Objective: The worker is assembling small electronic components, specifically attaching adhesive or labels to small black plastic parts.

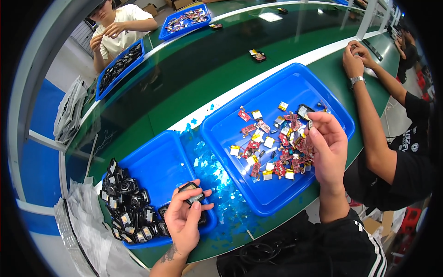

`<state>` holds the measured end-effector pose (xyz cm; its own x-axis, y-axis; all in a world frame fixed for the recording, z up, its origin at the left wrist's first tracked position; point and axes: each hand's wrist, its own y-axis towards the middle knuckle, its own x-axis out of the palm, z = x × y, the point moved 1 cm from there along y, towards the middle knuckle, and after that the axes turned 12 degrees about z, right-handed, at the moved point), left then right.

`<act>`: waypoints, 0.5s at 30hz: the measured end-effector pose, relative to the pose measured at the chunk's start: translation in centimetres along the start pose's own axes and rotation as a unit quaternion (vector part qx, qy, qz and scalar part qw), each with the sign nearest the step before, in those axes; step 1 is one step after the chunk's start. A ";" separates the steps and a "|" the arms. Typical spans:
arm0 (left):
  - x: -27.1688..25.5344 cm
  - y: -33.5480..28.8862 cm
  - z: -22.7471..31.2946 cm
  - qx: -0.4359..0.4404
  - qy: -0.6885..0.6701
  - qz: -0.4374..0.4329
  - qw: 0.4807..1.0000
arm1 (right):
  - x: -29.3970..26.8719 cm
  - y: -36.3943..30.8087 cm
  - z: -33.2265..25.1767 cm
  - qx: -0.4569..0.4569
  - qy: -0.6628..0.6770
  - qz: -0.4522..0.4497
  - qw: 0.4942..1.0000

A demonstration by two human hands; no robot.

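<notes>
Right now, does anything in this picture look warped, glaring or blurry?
Head view: the grey metal post at far left bows from fisheye distortion. Same view: white glare marks the green tabletop near the top. Same view: the left hand and right hand look fairly sharp.

Two blue trays (187, 30) stand along the far edge of the green belt (184, 87); whitish plastic sheets (70, 111) lie near its left end.

Circuit boards (243, 115) and battery cells (283, 105) lie in the centre-right tray (263, 196). Device casings (127, 186) lie mostly left in the lower-left tray (161, 159).
</notes>
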<state>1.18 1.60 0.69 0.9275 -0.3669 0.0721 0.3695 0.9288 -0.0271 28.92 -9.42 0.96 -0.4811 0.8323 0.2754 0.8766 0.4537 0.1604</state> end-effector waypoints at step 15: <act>0.3 -0.1 0.2 0.022 0.037 -0.001 0.999 | -0.3 0.2 0.4 -0.010 0.035 -0.014 0.999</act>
<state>1.44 1.39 0.90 0.9289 -0.3703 -0.0016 0.3702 0.9288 0.0174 29.24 -9.46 0.55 -0.5047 0.7953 0.3358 0.8633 0.4683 0.1882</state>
